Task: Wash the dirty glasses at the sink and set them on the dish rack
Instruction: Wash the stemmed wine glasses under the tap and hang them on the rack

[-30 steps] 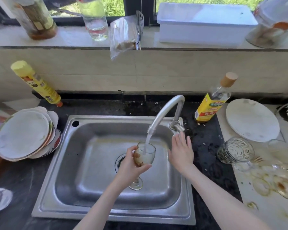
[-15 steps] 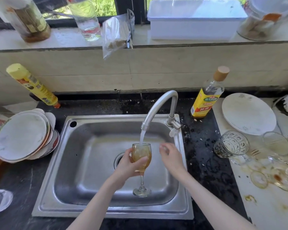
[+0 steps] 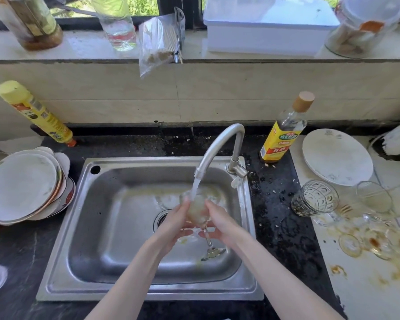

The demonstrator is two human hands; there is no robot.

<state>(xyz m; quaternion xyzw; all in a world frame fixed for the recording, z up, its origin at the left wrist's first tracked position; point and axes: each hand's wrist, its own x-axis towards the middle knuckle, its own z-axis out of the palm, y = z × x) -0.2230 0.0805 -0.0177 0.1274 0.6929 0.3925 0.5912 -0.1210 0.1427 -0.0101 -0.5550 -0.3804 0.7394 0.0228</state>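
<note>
Since half a second ago the right hand [image 3: 224,224] has joined the left hand [image 3: 174,224] on the wine glass [image 3: 198,210]. Over the sink [image 3: 125,227], both hands cup its bowl under the faucet [image 3: 219,146] stream, rim tilted away, stem and foot slanting toward the near edge.

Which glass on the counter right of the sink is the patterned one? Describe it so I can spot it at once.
Start at the stainless steel sink and move right across the dark speckled counter to its edge. There stands the clear cut-pattern glass tumbler, just below the round white plate. Unlike the smooth, stained glasses to its right, its wall carries an embossed pattern.
</note>
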